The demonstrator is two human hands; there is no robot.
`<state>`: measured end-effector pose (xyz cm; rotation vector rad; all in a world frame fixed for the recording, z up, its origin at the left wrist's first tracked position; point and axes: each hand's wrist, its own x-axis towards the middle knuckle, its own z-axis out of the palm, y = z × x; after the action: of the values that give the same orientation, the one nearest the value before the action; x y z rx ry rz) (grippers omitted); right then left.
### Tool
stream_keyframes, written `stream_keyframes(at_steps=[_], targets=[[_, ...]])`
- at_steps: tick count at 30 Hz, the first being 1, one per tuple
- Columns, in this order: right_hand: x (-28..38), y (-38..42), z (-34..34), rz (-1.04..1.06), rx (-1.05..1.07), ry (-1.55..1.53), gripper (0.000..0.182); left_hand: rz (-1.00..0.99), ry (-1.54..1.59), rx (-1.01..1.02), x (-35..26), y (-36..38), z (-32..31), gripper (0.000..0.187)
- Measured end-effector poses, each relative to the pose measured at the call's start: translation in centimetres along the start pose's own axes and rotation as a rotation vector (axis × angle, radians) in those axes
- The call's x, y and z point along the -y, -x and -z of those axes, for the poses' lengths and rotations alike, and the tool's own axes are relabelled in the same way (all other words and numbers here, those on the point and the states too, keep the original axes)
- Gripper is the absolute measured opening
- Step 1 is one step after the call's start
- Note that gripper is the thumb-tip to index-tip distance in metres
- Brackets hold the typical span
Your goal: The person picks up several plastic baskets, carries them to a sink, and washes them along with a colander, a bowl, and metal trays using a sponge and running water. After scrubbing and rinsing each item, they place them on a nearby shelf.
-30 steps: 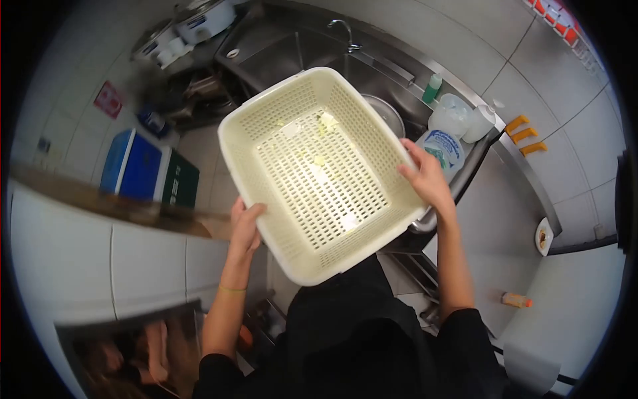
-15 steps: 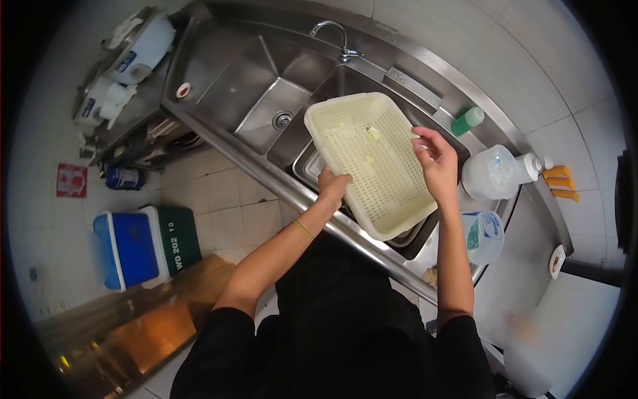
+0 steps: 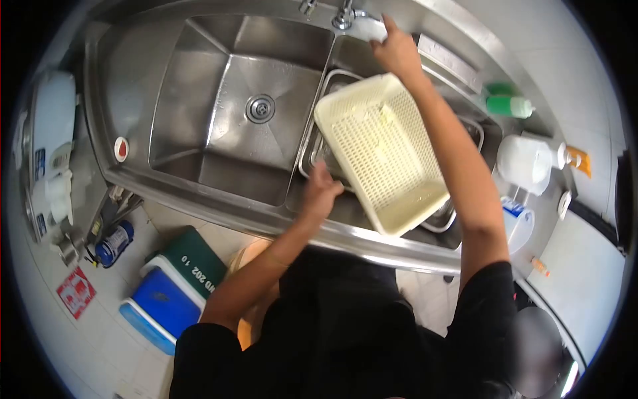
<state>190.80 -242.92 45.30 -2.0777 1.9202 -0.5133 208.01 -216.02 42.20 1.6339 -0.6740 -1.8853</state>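
Polished metal and satin-sheen plastic before you.
Between your left hand and your right hand, the basket is moulded plastic, its walls and base perforated. Left of your left hand, the sink basin is smooth metal with soft reflections. Just beside your right fingertips, the tap is shiny metal; right of that hand, the squeeze bottle looks like smooth plastic. Below both, your sleeves are matt cloth.

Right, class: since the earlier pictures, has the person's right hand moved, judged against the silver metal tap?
Yes. The right hand has gone from the rim of the cream perforated plastic basket towards the tap, its fingers now close to the lever.
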Motion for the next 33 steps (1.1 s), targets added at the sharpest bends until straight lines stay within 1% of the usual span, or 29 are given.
stream_keyframes(at_steps=[1, 2, 3, 4, 6, 7, 8, 9, 10, 11, 12, 13, 14, 15, 16, 17, 18, 19, 20, 21, 23, 24, 25, 27, 28, 30, 31, 32, 33], targets=[[1.1, -0.7, 0.3, -0.037, 0.078, 0.127, 0.065, -0.342, 0.118, -0.049, -2.6, 0.5, 1.3, 0.078], [1.0, -0.9, -0.4, -0.092, 0.093, 0.222, 0.071, -0.454, 0.101, -0.018, -7.2, 0.8, 3.0, 0.079], [1.1, -1.0, -1.3, -0.131, 0.114, 0.248, 0.072, -0.560, 0.033, -0.060, -10.7, -0.3, 4.4, 0.076], [1.1, -1.2, -2.1, -0.168, 0.129, 0.276, 0.072, -0.761, -0.294, -0.174, -14.7, -1.3, 5.4, 0.072], [-0.5, 0.1, -4.6, -0.057, 0.025, 0.396, 0.052, -0.968, -0.486, -0.204, -20.3, -4.8, 6.1, 0.062], [2.2, 0.3, -1.6, -0.177, 0.189, 0.341, 0.064, -0.967, -0.489, -0.187, -22.2, -5.8, 5.2, 0.062], [1.5, 0.9, -2.5, -0.193, 0.193, 0.338, 0.064, -0.903, -0.519, -0.139, -23.6, -6.5, 3.9, 0.062], [0.6, 1.8, -4.3, -0.203, 0.229, 0.244, 0.063, -0.841, -0.551, -0.093, -24.5, -6.9, 3.1, 0.063], [0.2, 2.3, -4.8, -0.216, 0.257, 0.150, 0.063, -0.840, -0.563, -0.075, -25.3, -6.7, 2.7, 0.063], [-0.7, 2.6, -4.8, -0.177, 0.209, 0.174, 0.057, -0.701, -0.560, -0.037, -25.9, -6.4, 2.1, 0.053], [-2.0, 2.9, -4.7, -0.197, 0.200, 0.175, 0.057, -0.565, -0.555, -0.004, -26.2, -6.6, 1.6, 0.045], [-3.7, 4.1, -4.7, -0.173, 0.088, 0.017, 0.052, -0.534, -0.393, 0.257, -25.7, -6.7, 1.6, 0.038], [-5.5, 5.2, -4.6, -0.147, -0.029, -0.137, 0.048, -0.524, -0.401, 0.276, -25.3, -7.1, 0.7, 0.038], [-6.2, 7.0, -3.7, -0.241, -0.138, -0.334, 0.041, -0.655, -0.380, 0.344, -25.2, -6.8, -1.2, 0.038], [-7.2, 9.0, -2.8, -0.272, -0.163, -0.316, 0.043, -0.785, -0.350, 0.411, -25.0, -6.8, -2.3, 0.038], [-7.9, 11.4, -1.8, -0.355, -0.150, -0.345, 0.044, -1.011, -0.560, 0.499, -25.0, -9.4, -2.1, 0.038], [-8.4, 13.9, -1.0, -0.417, -0.140, -0.393, 0.043, -1.003, -0.550, 0.511, -24.5, -10.6, -3.3, 0.038], [-8.7, 16.4, 0.3, -0.528, -0.121, -0.461, 0.040, -0.827, -0.162, 0.580, -23.8, -11.2, -4.9, 0.035], [-8.7, 18.8, 1.1, -0.517, -0.203, -0.419, 0.037, -0.640, 0.218, 0.627, -23.5, -12.2, -5.8, 0.032], [-7.8, 20.8, 2.8, -0.580, -0.242, -0.324, 0.034, -0.636, 0.222, 0.629, -22.7, -13.9, -5.8, 0.032], [-8.7, 25.2, 4.9, -0.620, -0.357, -0.136, 0.031, -0.573, -0.003, 0.395, -20.7, -16.8, -5.9, 0.033], [-9.6, 27.7, 5.6, -0.690, -0.359, 0.066, 0.032, -0.453, -0.425, 0.454, -20.7, -16.6, -5.6, 0.047], [-10.7, 30.5, 5.8, -0.695, -0.379, 0.236, 0.033, -0.722, -0.663, 0.218, -16.8, -19.5, -6.8, 0.033], [-10.8, 34.7, 5.6, -0.885, -0.299, 0.297, 0.040, -1.021, -1.075, -0.097, -9.5, -24.6, -6.6, 0.024], [-10.4, 36.4, 5.1, -0.979, -0.252, 0.287, 0.044, -1.026, -1.073, -0.078, -7.7, -25.8, -6.1, 0.024], [-8.8, 38.2, 3.9, -0.990, -0.158, 0.270, 0.050, -0.700, -1.273, 0.040, -6.4, -27.3, -5.5, 0.022], [-8.6, 39.0, 2.8, -0.913, -0.182, 0.289, 0.047, -0.753, -1.298, 0.025, -6.8, -26.9, -5.6, 0.021], [-8.4, 39.5, 1.8, -0.975, -0.210, 0.173, 0.044, -0.809, -1.324, 0.005, -7.2, -26.5, -5.6, 0.021], [-7.8, 39.3, 1.8, -0.997, -0.227, 0.102, 0.043, -0.749, -1.344, 0.016, -8.7, -24.9, -6.0, 0.021]])
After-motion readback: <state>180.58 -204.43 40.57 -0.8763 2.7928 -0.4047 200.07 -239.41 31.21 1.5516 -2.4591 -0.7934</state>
